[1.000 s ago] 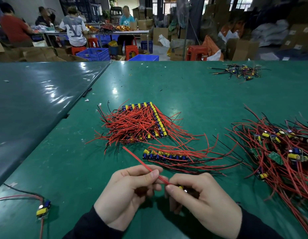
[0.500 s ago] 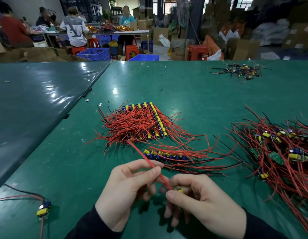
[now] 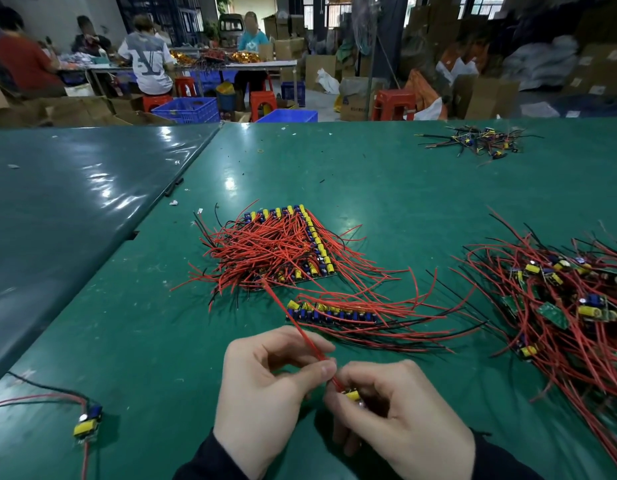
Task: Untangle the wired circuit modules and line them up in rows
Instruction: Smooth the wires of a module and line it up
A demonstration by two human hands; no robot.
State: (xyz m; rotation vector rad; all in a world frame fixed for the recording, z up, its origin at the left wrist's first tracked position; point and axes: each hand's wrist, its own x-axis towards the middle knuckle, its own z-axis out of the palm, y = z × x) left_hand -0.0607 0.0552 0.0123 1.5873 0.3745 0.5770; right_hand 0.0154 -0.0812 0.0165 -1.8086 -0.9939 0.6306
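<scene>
My right hand (image 3: 400, 417) grips a small circuit module (image 3: 352, 395) with a yellow part. Its red wires (image 3: 293, 320) run up and left, and my left hand (image 3: 265, 386) pinches them between thumb and forefinger close to the module. Just beyond my hands a single row of modules (image 3: 331, 315) lies with its wires trailing right. Behind that sits a stacked block of lined-up modules (image 3: 293, 247) under a spread of red wires. A tangled heap of modules (image 3: 570, 306) lies at the right.
One loose module (image 3: 87, 424) with red and black wires lies at the near left on the green table (image 3: 144, 341). A small pile of dark-wired modules (image 3: 480, 142) sits at the far right. People work at a table in the background.
Both hands have drawn slightly nearer and lower. The held red wires now tilt more upright, their free end swung right toward the stacked block, and my left thumb has slid closer to the module.
</scene>
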